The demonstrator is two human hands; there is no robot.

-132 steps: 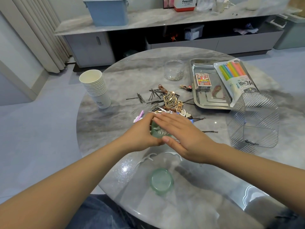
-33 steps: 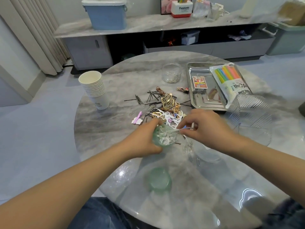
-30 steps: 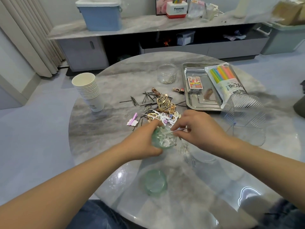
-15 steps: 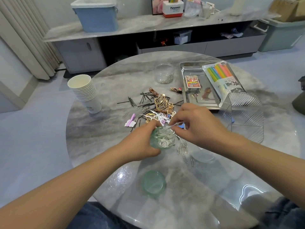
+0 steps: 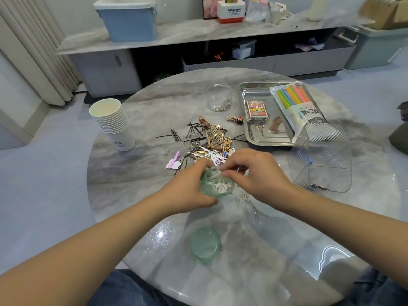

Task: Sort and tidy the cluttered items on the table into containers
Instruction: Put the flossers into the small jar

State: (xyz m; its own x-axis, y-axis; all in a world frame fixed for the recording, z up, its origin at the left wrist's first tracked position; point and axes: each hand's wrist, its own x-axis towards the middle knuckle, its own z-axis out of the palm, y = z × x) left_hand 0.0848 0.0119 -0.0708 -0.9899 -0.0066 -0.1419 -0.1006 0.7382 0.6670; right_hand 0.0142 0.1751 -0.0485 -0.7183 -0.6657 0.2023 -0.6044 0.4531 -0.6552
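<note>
Comparing with the view half a second before, the right hand had moved its pinched fingertips from beside the green jar to directly over the jar's mouth; whether the thin white pick seen earlier was between them could not be told. The left hand remained wrapped around the jar's left side, holding it at the middle of the round marble table. The jar held a heap of small white picks. Its green lid lay flat on the table, nearer the person. Loose paper clips lay just right of the jar.

Farther off, a mixed pile of black hairpins, gold clips and white picks lay unsorted. A clear jar at the far side contained metal clips. The steel tray to the right held a card box, a brown item and one end of a straw packet. A clear ribbed bin stood right of the hands; a dark item lay at its near bottom edge. Stacked paper cups stood at the left.
</note>
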